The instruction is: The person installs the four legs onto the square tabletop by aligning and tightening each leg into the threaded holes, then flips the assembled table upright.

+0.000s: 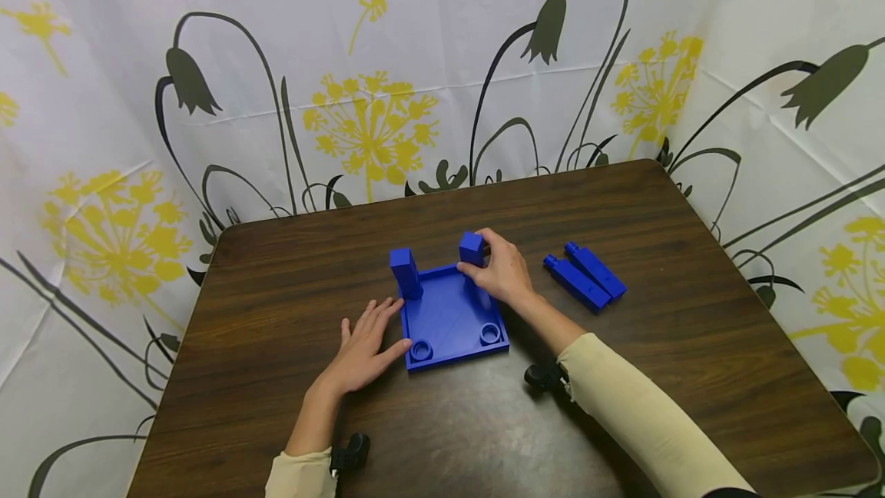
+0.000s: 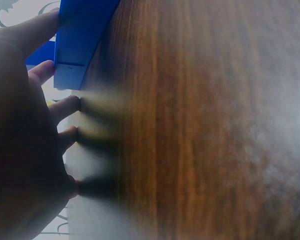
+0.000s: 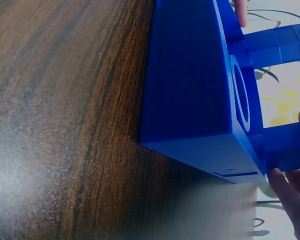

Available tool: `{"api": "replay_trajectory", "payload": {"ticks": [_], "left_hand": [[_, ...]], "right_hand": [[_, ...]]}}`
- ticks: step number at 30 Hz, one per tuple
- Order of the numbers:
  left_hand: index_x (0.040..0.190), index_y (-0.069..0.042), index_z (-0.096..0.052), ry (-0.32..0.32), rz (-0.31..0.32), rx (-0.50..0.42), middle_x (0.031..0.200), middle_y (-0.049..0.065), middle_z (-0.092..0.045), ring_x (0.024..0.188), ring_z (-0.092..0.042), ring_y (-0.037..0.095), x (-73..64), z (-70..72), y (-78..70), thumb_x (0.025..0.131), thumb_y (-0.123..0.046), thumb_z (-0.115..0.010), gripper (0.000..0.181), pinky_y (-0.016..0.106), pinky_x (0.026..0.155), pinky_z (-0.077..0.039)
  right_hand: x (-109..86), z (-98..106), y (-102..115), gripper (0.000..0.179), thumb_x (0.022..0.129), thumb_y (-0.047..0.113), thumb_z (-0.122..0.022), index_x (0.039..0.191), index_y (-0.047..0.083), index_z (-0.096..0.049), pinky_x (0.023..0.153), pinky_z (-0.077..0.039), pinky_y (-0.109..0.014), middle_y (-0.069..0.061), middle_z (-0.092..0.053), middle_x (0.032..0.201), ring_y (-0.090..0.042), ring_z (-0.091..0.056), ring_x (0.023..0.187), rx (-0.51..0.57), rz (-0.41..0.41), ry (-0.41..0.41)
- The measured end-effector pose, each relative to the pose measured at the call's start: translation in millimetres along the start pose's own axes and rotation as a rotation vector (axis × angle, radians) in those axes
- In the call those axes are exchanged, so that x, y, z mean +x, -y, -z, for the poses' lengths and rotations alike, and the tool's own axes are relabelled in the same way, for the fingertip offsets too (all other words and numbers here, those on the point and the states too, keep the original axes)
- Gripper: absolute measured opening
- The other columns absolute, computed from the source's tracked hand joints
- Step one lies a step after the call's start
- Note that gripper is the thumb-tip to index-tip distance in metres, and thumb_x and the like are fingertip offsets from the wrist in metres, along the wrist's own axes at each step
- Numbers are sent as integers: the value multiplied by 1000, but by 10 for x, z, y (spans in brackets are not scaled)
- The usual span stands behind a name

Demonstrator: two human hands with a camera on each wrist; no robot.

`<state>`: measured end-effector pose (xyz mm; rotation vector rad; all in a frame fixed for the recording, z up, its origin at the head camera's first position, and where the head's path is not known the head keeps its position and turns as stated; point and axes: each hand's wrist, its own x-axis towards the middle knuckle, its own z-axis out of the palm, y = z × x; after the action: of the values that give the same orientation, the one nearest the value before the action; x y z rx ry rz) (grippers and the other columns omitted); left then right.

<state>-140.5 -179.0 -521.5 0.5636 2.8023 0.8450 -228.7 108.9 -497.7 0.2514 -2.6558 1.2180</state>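
A blue square tray (image 1: 448, 317) with a low rim lies on the table. Ring-shaped sockets (image 1: 421, 350) show in its two near corners. At the back left corner a blue square post (image 1: 405, 273) stands upright. My right hand (image 1: 503, 271) grips a second blue post (image 1: 472, 247) at the back right corner, thumb and fingers on opposite sides. Its foot is at the tray corner in the right wrist view. My left hand (image 1: 362, 348) lies beside the tray's left side, fingers spread, thumb and fingertips against the rim; the left wrist view shows the tray wall (image 2: 80, 40) there.
Two loose blue posts (image 1: 577, 283) with round pegs on their ends lie side by side on the table, right of the right hand. A dark wood table (image 1: 276, 267) extends around the tray. Flower-printed curtains (image 1: 442, 60) hang behind it and at the sides.
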Motion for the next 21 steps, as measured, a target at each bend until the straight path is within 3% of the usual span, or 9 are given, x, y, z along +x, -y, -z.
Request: {"api": "replay_trajectory", "payload": {"ticks": [21], "left_hand": [[156, -27, -26, 20, 13, 8, 161, 9, -23, 149, -7, 35, 6, 9, 19, 95, -55, -55, 73, 74, 103, 6]], "right_hand": [[-7, -46, 19, 47, 76, 37, -84, 113, 18, -61, 66, -50, -42, -2, -69, 96, -19, -65, 84, -40, -26, -36]]}}
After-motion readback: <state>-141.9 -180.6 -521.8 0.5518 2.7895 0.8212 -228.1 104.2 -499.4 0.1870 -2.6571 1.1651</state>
